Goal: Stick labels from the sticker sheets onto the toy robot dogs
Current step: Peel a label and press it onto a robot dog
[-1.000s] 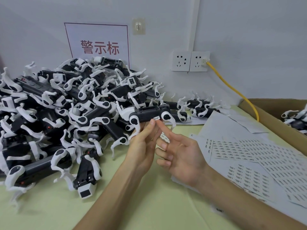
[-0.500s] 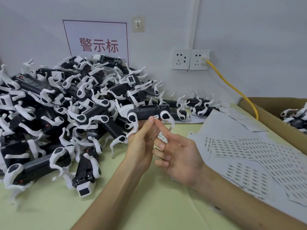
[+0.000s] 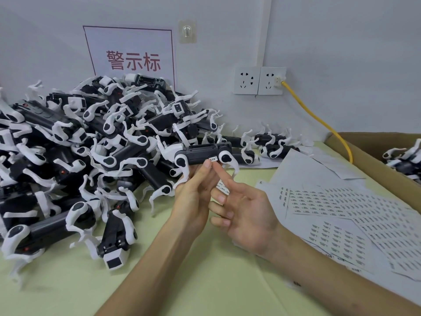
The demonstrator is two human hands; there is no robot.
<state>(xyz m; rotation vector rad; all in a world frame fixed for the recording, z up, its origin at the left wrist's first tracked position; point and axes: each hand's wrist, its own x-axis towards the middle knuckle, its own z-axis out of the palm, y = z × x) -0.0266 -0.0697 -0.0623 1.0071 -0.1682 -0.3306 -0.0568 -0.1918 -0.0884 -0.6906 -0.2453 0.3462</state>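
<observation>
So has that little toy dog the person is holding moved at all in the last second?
No. The held toy dog sits in the same spot below and left of the wall socket, gripped by the left hand.

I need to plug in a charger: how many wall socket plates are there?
2, side by side on the wall: the left socket plate is free, the right socket plate holds the yellow cable.

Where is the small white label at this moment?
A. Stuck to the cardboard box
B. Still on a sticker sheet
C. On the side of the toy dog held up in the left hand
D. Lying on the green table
C: the label sits on the dark body of the toy dog gripped by the left hand, with the right hand's forefinger just under it.
</observation>
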